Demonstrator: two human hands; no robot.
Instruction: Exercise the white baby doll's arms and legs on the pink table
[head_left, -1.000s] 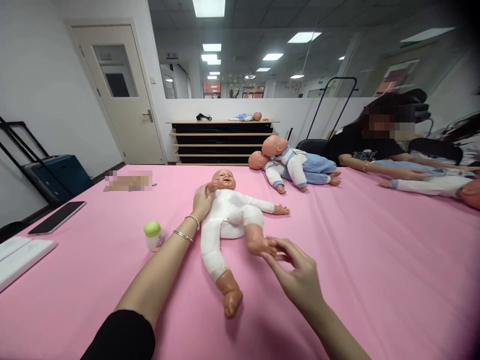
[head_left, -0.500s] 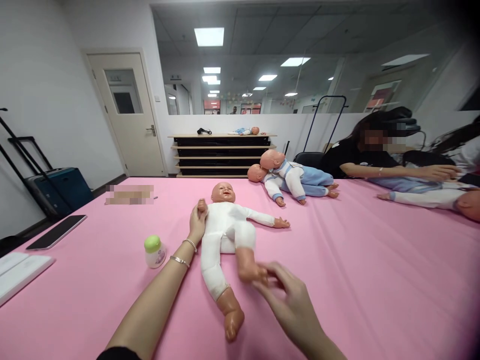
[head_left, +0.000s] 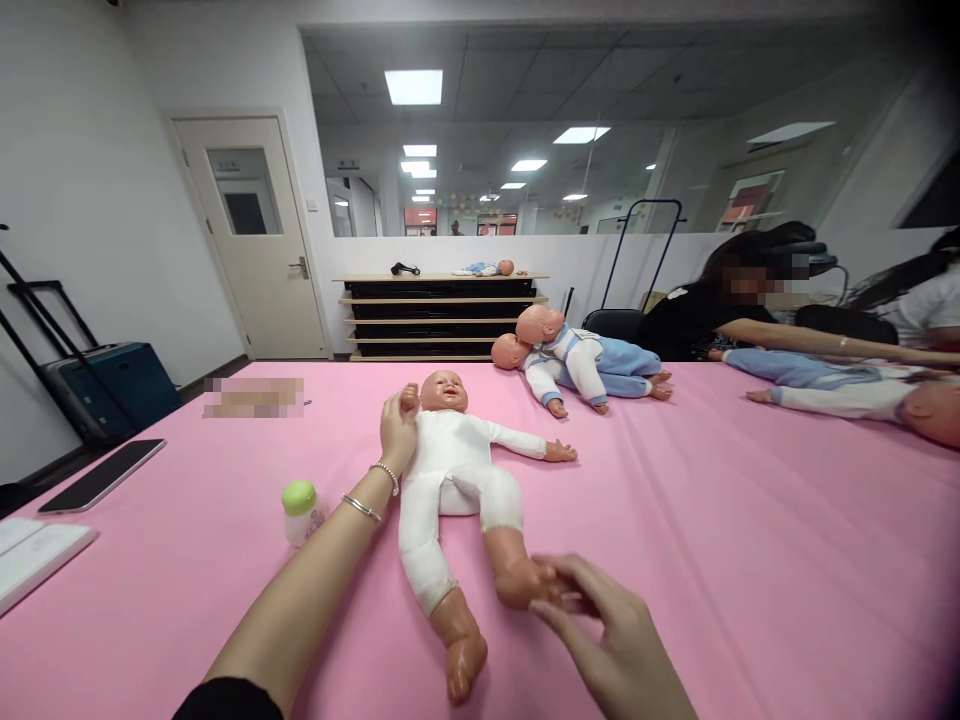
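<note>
A baby doll (head_left: 454, 440) with a white cloth body and bare plastic head, hands and feet lies on its back on the pink-covered table (head_left: 712, 580). Closed around its arm on the left side is my left hand (head_left: 397, 430); the doll's small fist sticks out above my fingers. My right hand (head_left: 607, 615) grips the toes of the doll's right-side foot (head_left: 525, 583) between thumb and fingers. That leg is slightly bent and turned outward. The other leg (head_left: 435, 570) lies toward me, untouched. A small white jar with a green lid (head_left: 301, 512) stands left of my left forearm.
Two dolls in blue and white clothes (head_left: 585, 350) lie heaped at the table's far side. Another dressed doll (head_left: 847, 385) lies at the right, near a seated person (head_left: 697, 310). A tablet-like device (head_left: 105, 475) and a white box (head_left: 45, 555) are at the left.
My right hand has moved the doll's foot toward me and to the right, straightening the bent leg. My left hand keeps its hold. The other person's arm now stretches farther right.
</note>
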